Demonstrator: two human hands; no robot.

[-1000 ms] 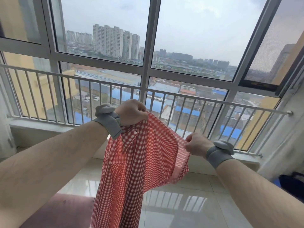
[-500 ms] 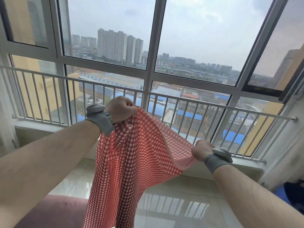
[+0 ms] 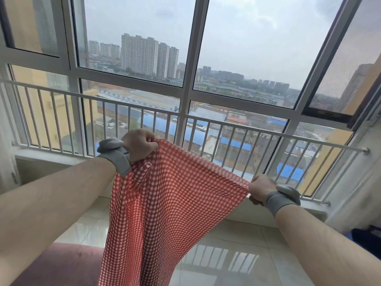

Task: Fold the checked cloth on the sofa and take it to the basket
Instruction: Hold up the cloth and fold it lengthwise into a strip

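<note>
The red-and-white checked cloth [image 3: 165,203] hangs in the air in front of me, its top edge stretched between my two hands. My left hand [image 3: 140,144] grips one upper corner, held higher. My right hand [image 3: 260,188] grips the other corner, lower and to the right. The rest of the cloth falls down out of the frame at the bottom. Both wrists wear grey bands. No basket is in view.
A large window with a white railing [image 3: 226,122] fills the wall ahead, above a low sill. A glossy tiled floor [image 3: 237,254] lies below. A dark red sofa edge [image 3: 61,265] is at bottom left. A dark blue object [image 3: 367,238] sits at the far right.
My hands have moved apart, the right one going right and down, so the bunched cloth is now spread out and pulled taut along its top edge.
</note>
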